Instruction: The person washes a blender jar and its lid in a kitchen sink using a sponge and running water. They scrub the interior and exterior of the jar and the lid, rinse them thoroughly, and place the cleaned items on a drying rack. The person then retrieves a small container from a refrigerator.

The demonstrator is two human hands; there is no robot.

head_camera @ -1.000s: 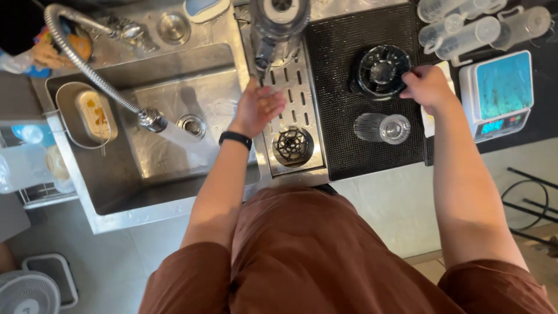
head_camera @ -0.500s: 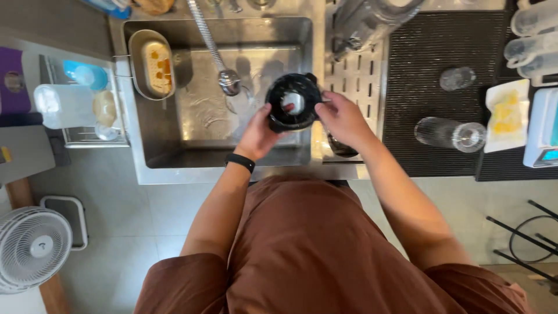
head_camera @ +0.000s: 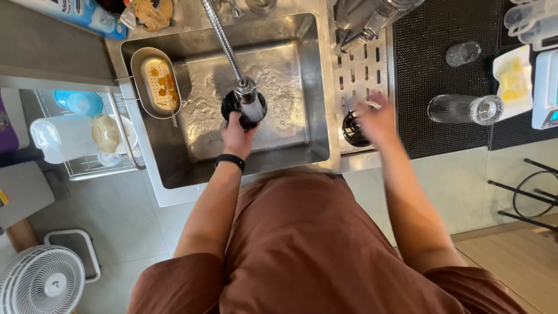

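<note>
My left hand (head_camera: 236, 135) grips a round black lid-like part (head_camera: 231, 106) and holds it inside the steel sink (head_camera: 302, 87), right under the pull-down spray head of the tap (head_camera: 249, 99), where water runs onto it. My right hand (head_camera: 376, 118) is blurred, fingers apart and holding nothing, over the slotted drain board (head_camera: 363, 72) beside a round black rinser (head_camera: 352, 129). A black band sits on my left wrist.
An oval metal basket (head_camera: 156, 83) hangs on the sink's left wall. A black mat (head_camera: 433, 116) on the right carries a clear glass lying on its side (head_camera: 465, 109), a small glass (head_camera: 462, 53) and a yellow cloth (head_camera: 511, 75). A dish rack (head_camera: 87, 134) stands at left, a white fan (head_camera: 40, 282) on the floor.
Both hands held the black part over the sink's edge; now only my left hand holds it, under the running spray. My right hand has let go and swung right over the drain board.
</note>
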